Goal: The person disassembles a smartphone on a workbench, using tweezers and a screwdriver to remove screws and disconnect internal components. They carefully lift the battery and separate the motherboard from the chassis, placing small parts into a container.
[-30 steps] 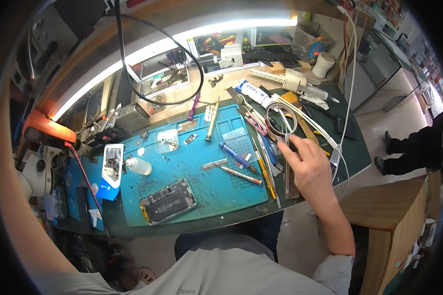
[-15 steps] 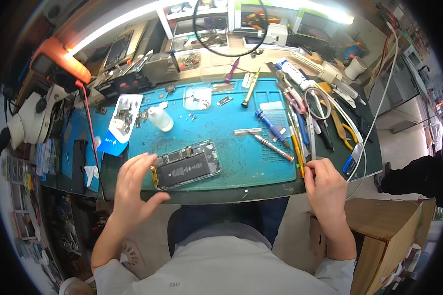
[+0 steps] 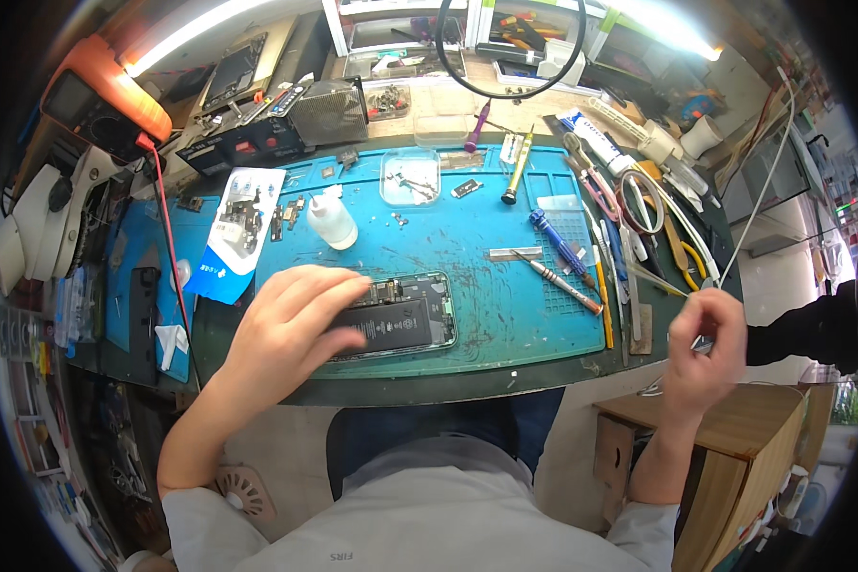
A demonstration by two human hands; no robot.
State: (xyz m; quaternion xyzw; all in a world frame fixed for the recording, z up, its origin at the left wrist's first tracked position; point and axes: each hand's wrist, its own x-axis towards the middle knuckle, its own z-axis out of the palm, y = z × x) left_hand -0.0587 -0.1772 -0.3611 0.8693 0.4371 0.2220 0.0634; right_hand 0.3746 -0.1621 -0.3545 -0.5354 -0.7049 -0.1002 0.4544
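A phone (image 3: 439, 324) with its back off lies on the blue mat near the front edge, its black battery and circuit board exposed. My left hand (image 3: 291, 329) hovers over the phone's left end and hides it; the thumb stands apart from the fingers, with nothing visible between them. Off the right end of the mat, my right hand (image 3: 710, 348) is closed around slim tweezers (image 3: 660, 281), whose pointed prongs reach out to the left. The part of the tweezers inside the fist is hidden.
A white bottle (image 3: 332, 224) and a clear tray (image 3: 410, 178) of small parts stand behind the phone. Screwdrivers (image 3: 570, 286) and other hand tools lie at the right. An orange multimeter (image 3: 105, 100) with a red lead stands at the far left.
My left hand has moved right, over the phone's left end. My right hand has lifted away from the yellow tool at the mat's edge and moved right, now with tweezers in it.
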